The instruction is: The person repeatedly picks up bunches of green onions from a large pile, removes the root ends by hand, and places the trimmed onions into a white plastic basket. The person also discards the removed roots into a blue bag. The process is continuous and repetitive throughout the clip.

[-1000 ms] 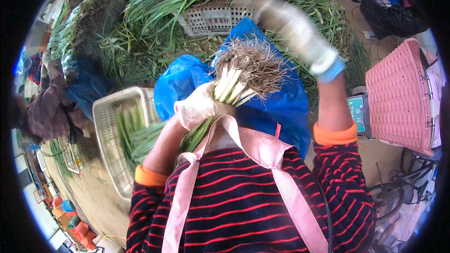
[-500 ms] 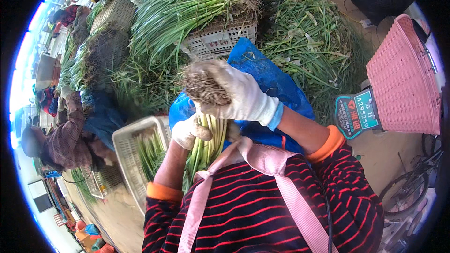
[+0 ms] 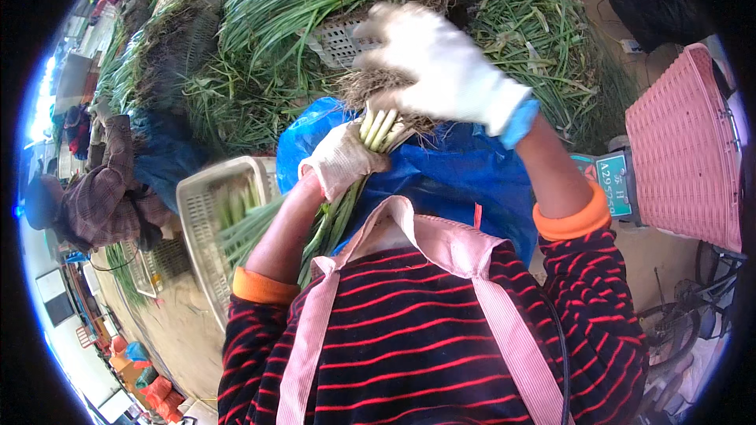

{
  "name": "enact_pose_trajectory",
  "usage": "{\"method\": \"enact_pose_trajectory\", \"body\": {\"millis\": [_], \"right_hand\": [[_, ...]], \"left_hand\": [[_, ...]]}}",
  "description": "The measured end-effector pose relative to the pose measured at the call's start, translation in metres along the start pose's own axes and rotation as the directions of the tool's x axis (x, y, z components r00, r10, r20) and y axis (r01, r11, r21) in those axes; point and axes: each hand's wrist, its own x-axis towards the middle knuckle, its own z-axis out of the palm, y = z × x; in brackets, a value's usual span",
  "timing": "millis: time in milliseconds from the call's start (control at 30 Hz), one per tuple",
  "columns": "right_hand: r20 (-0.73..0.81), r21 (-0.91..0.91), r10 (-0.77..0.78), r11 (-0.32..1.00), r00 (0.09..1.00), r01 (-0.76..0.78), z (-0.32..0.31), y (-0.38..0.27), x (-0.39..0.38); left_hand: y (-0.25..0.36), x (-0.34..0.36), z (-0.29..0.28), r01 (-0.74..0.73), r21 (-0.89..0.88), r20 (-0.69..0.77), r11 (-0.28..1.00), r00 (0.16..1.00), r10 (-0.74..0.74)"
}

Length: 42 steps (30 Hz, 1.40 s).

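Note:
My left hand, in a dirty white glove, is closed around a bunch of green onions. Their pale stems and brown roots point away from me, and the green leaves trail back below my left forearm. My right hand, also gloved, is raised over the root end with its fingers spread, somewhat blurred, and nothing shows in it. Whether its thumb side touches the roots I cannot tell. Blue plastic sheeting covers my lap beneath both hands.
A large heap of green onions lies over a white crate ahead. Loose leaves are piled at the far right. To the left stands a pale crate holding onions, and beyond it a co-worker. A pink bicycle basket is at right.
My right hand has let go of the root end and lifted away to the right and forward, its fingers now spread. My left hand has moved forward and right with the bunch.

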Motion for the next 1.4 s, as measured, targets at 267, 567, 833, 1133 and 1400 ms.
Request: {"method": "enact_pose_trajectory", "body": {"millis": [267,567,833,1133,1400], "right_hand": [[0.285,-0.108,-0.039,0.991,0.958,0.073,0.053,-0.022,-0.005],[-0.209,-0.790,0.495,0.423,0.843,-0.444,-0.017,0.150,-0.056],[0.088,-0.216,0.870,0.492,0.485,-0.844,-0.037,0.111,-0.033],[-0.420,0.263,0.677,0.728,0.604,-0.633,-0.014,0.132,-0.061],[-0.174,-0.292,0.810,0.501,0.560,-0.815,-0.060,0.102,-0.077]], "left_hand": [[0.052,-0.005,0.007,0.282,0.345,0.031,0.895,0.950,-0.312],[0.015,-0.004,0.004,-0.028,-0.480,0.009,0.877,0.999,0.037],[0.014,-0.015,-0.011,0.161,-0.606,0.115,0.779,0.987,-0.115],[0.030,-0.017,-0.019,0.166,-0.538,0.162,0.827,0.983,-0.092],[0.026,-0.019,-0.018,0.125,-0.372,0.143,0.920,0.987,-0.077]]}}
